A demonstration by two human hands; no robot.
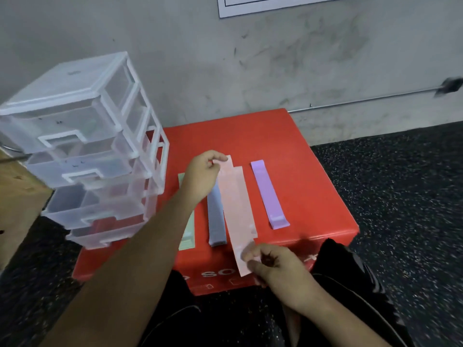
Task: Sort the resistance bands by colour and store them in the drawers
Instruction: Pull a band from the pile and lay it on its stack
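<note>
Both hands on one pink band, held lengthwise over the red box. Left hand has the far end: thumb and fingertips pinched together on it, other fingers curled in. Right hand has the near end, which overhangs the box's front edge; thumb and forefinger are clamped on it, remaining fingers loosely curled underneath. The band runs straight between the two grips, slightly diagonal, far end left, near end right. A second pink band shows offset to the right under or beside the held one; edges overlap, and I can't tell whether they touch. Grey band lies flat just left of the pink ones, its far end hidden behind the left hand. Green band is further left, mostly covered by the left forearm; only the near end and a sliver at the far end are visible. Purple band lies flat to the right, apart from the pink ones and roughly parallel to them. Clear drawer unit stands on the box's left side, drawers facing the near left, several of them pulled partway out, the lower ones further than the upper. Contents are too blurry to read through the plastic. Speckled dark floor around the box, scuffed grey wall behind.
</note>
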